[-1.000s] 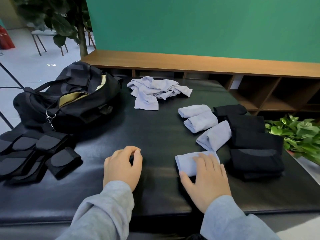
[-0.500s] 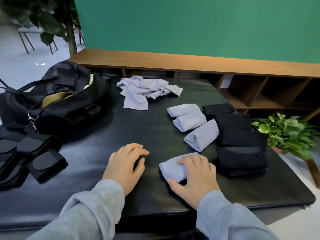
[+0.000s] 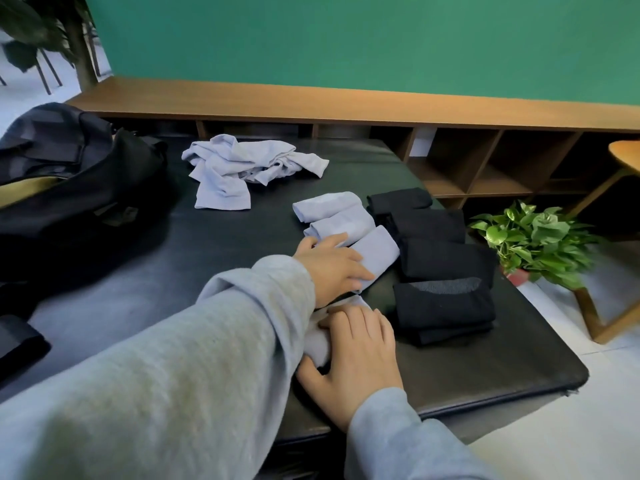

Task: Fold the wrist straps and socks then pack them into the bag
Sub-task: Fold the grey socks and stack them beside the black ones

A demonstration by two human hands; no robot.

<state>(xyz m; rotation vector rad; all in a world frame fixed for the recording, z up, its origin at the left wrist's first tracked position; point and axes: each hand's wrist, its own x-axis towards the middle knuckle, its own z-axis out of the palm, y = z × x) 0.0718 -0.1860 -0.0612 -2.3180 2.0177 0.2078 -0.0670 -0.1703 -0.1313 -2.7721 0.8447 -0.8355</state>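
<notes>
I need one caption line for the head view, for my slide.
Left hand reaches over a folded lilac sock; right hand rests on another beside black ones.

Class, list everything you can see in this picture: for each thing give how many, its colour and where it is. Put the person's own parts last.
Table: one, black, under everything.
Bag: one, black with tan lining, far left.
Unfolded socks: one heap, count unclear, light lilac, far middle.
Folded light socks: four bundles, lilac, in a row right of centre.
Folded dark socks: four bundles, black, right of the lilac row.
Wrist strap: one partly showing, black, left edge.
Potted plant: one, green, on the floor right.
Shelf unit: one, wooden, behind.
Wall: green.
Left hand: on the third lilac bundle.
Right hand: on the nearest lilac bundle.
</notes>
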